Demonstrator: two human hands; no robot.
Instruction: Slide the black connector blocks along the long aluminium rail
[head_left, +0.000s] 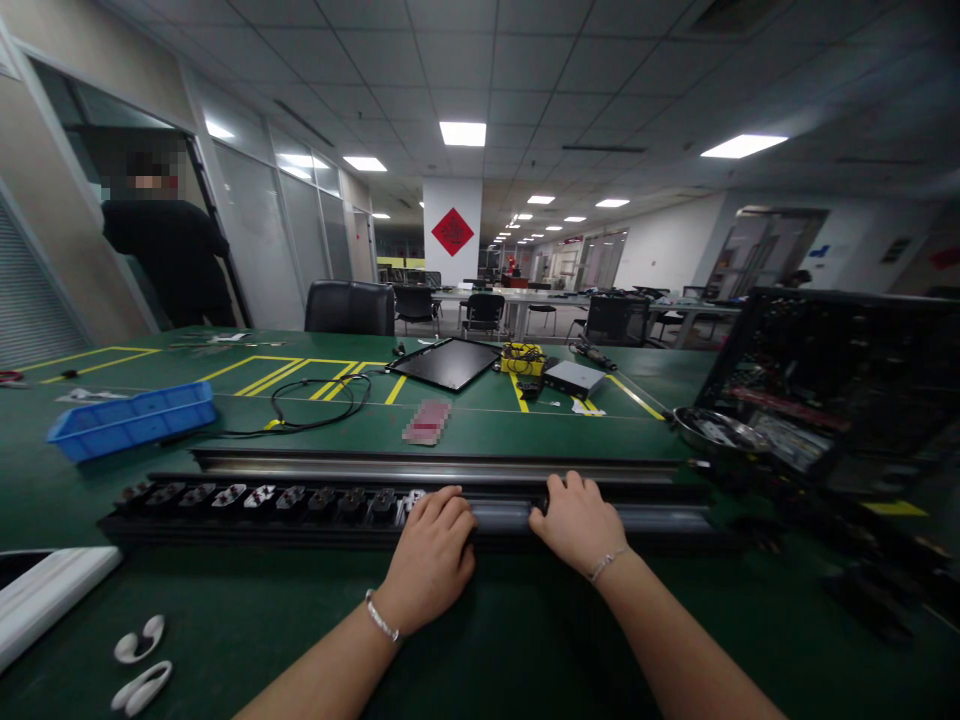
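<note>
A long black channel rail [502,518] lies across the green table in front of me. Small black blocks [322,500], some with white parts, stand in a row in its left half. At the right end of that row, my left hand [433,550] is closed, its curled fingers beside a white-topped block [411,500]; what lies under them is hidden. Farther right over the same channel, my right hand [583,525] is closed, with a small black piece [539,505] showing at thumb and fingertips. Between the hands the channel shows smooth and dark. Behind it runs a second rail [300,464].
A blue bin [135,418] and a black cable [322,400] lie at left. Beyond the rails are a dark flat panel [450,363], a yellow basket [523,358] and a grey box [574,379]. A metal bowl [712,430] stands right. A person [169,250] stands at the doorway.
</note>
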